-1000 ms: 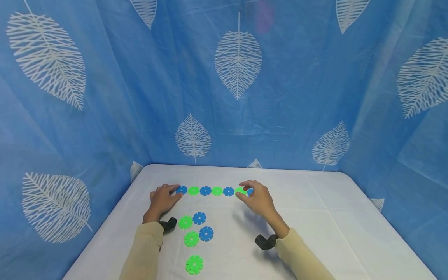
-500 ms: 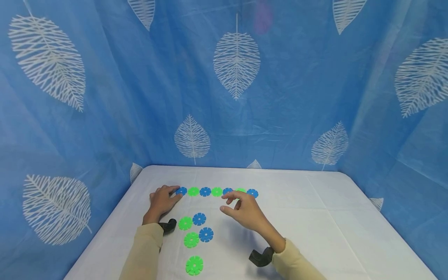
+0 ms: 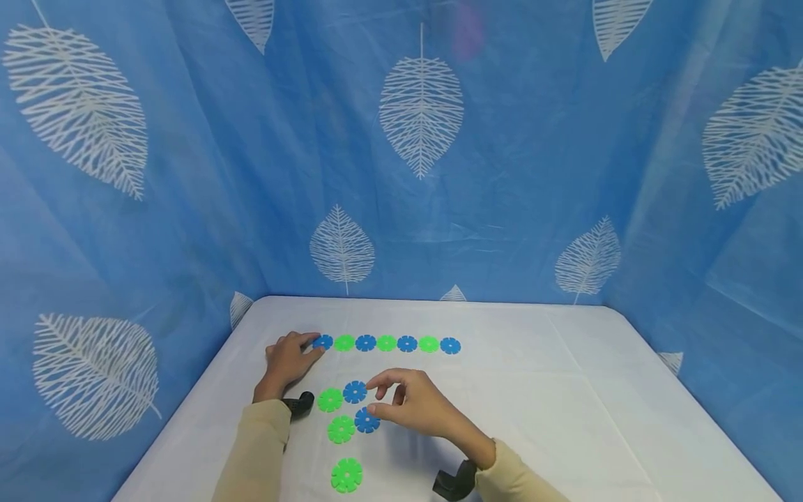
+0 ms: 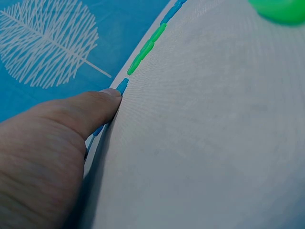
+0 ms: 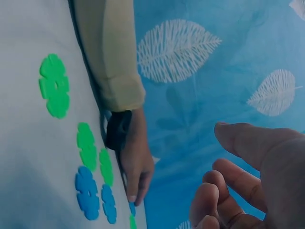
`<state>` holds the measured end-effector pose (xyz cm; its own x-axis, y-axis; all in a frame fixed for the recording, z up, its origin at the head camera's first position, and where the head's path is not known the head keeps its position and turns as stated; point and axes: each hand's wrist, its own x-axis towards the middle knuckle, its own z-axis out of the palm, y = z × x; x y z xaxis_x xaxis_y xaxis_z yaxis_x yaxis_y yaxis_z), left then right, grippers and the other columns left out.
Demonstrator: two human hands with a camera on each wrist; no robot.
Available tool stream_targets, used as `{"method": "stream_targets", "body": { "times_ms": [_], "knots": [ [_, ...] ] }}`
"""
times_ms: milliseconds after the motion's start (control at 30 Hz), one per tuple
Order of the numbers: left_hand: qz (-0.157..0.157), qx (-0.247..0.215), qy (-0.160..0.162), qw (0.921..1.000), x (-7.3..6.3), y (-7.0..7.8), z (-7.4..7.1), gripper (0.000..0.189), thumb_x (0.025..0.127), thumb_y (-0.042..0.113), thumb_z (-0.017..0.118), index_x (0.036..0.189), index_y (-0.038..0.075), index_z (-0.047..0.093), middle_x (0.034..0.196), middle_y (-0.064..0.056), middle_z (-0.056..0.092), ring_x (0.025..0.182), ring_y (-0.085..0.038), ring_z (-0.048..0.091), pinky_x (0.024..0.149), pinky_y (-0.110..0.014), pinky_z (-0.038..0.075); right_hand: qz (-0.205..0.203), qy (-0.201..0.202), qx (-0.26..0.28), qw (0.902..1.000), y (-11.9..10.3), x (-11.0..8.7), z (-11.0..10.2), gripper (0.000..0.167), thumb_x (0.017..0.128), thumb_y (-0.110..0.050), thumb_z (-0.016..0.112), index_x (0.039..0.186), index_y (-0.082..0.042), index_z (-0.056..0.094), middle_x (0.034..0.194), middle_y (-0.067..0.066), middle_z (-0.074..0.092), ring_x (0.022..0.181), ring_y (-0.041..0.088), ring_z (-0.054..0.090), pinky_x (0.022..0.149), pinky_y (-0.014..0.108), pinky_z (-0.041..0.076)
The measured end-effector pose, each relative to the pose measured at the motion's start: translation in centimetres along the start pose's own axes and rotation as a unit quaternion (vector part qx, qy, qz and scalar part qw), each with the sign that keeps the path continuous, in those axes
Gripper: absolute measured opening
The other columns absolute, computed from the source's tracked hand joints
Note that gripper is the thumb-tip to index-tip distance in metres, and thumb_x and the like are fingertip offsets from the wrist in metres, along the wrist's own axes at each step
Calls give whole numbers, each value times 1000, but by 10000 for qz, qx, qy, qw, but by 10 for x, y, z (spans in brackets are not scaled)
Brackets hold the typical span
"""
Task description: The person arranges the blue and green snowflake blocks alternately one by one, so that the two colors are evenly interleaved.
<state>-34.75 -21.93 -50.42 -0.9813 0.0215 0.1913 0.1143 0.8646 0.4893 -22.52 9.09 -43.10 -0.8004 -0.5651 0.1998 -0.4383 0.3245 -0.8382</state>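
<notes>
And there's the right hand (image 3: 410, 404), out over the left half of the bench (image 3: 533, 390), thumb and forefinger spread, that grip holding nothing! From the head, the thumb overlaps the nearer loose blue disc (image 3: 366, 424), the forefinger tip right at the farther loose blue disc (image 3: 351, 394). But over to the right wrist: a gap between fingertips and discs, and the other fingers loosely curled.

Now the left hand (image 3: 291, 362), planted at the left end of the row of seven discs (image 3: 384, 343), blue and green by turns, lined up along the far edge of the bench. The head view has thumb and forefinger narrowed around the end blue disc (image 3: 325, 341), pinching it. The left wrist gives us the thumb tight against that disc, forefinger hidden, the row edge-on, and a blurred green shape (image 4: 283, 7) top right.

Three loose green discs (image 3: 337, 429) lie with the blue pair, one of them alone toward the near edge. The right wrist catches the left sleeve (image 5: 112, 71) and black wrist mount (image 5: 119, 129) side-on against the blue cloth (image 5: 171, 109).
</notes>
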Motion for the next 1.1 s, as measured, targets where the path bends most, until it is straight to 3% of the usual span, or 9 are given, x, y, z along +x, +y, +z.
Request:
{"method": "stream_targets", "body": {
  "times_ms": [267,400,600,933,1100],
  "knots": [
    [-78,41,-119,9999,2,-1,1,50,94,45,65,136,17,64,125,-16,64,115,-36,56,92,-57,30,-105,-499,136,9986,8,1,24,32,88,-31,77,116,-15,73,101,13,69,56,-1,53,57,21,50],
    [-62,49,-94,9999,1,-1,0,50,94,44,66,135,17,64,124,-16,64,114,-36,56,91,-57,31,-257,-663,-114,9974,13,0,36,35,88,-31,77,117,-13,72,99,8,70,59,-3,53,58,19,50],
    [-54,24,-89,9999,1,-2,0,49,94,44,66,136,17,64,123,-15,64,113,-35,56,90,-56,30,-544,-1160,-1070,9860,17,-3,50,38,86,-35,79,119,-19,71,97,-6,67,66,-8,49,62,14,46],
    [-38,5,-44,10000,0,-2,1,50,94,44,66,135,17,64,123,-16,64,113,-36,56,90,-57,30,-220,-1507,-1448,9777,12,-8,61,41,83,-40,81,119,-25,71,91,-17,60,76,-8,49,66,13,43],
    [-59,46,-25,10000,0,-2,2,50,94,45,65,135,17,65,119,-15,65,110,-34,57,89,-56,30,-252,-1571,-1708,9724,14,-10,61,44,83,-42,81,122,-28,69,94,-19,58,81,-9,47,68,13,41]
  ]
}}
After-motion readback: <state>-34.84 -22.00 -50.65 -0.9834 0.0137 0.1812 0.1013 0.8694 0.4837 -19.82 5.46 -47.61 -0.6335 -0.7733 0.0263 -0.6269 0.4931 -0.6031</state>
